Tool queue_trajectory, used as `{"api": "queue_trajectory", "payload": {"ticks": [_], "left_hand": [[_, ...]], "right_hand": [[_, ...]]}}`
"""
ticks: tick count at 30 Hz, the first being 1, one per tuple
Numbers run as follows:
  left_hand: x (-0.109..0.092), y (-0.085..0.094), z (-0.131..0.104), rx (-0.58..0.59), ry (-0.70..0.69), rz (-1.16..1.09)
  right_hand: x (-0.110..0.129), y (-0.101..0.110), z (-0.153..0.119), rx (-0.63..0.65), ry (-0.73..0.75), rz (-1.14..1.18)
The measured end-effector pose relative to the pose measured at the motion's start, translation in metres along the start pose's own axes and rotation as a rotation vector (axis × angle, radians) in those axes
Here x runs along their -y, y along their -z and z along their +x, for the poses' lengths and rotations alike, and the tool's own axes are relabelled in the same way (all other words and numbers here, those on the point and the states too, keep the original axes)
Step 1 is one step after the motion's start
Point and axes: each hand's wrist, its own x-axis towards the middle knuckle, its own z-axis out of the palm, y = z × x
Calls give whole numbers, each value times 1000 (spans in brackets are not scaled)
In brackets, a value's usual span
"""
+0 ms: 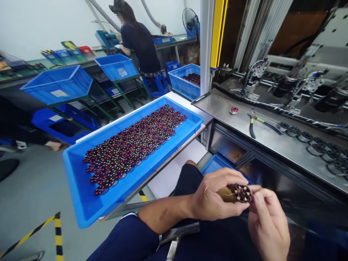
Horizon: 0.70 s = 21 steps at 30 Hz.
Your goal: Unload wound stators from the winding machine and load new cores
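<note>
Low at the right of centre, my left hand [217,195] grips a round black wound core [241,193] with copper coils, thumb and fingers on its rim. A thin copper wire [227,195] sticks out from its left side. My right hand [268,217] is pinched at the core's right edge, on what looks like a thin wire end. To the left, a blue tray [72,174] holds rows of similar cores with red and copper coils [130,145]. On the metal bench [217,105] lie a single red-wound core [233,110] and green-and-black pliers [262,123].
Several unwound rings [317,146] line the bench's right part, before a machine [288,83]. A yellow post [217,34] stands behind the bench corner. Blue bins [58,85] and a seated person [140,43] are at the back. Below the bench is another blue bin [217,165].
</note>
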Motion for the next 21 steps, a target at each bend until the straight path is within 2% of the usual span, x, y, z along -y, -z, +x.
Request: {"api": "queue_trajectory", "payload": {"ticks": [5, 6, 8, 10, 12, 16, 19, 21], "left_hand": [[-2, -1, -1, 12, -99, 67], [-3, -1, -1, 10, -112, 70], [-3, -2, -1, 11, -110, 60], [-3, -2, -1, 19, -78, 22], [-2, -2, -2, 22, -12, -35], [2, 1, -2, 12, 165, -166], [2, 3, -2, 25, 233, -235], [1, 4, -2, 32, 249, -250]], "right_hand": [[12, 1, 5, 8, 330, -161], [15, 0, 6, -1, 339, -207], [16, 0, 6, -45, 252, -238], [14, -1, 6, -93, 120, -174], [10, 0, 7, -100, 62, -85], [5, 4, 7, 4, 131, 17], [7, 7, 6, 99, 184, -78], [10, 9, 5, 95, 250, -155]]}}
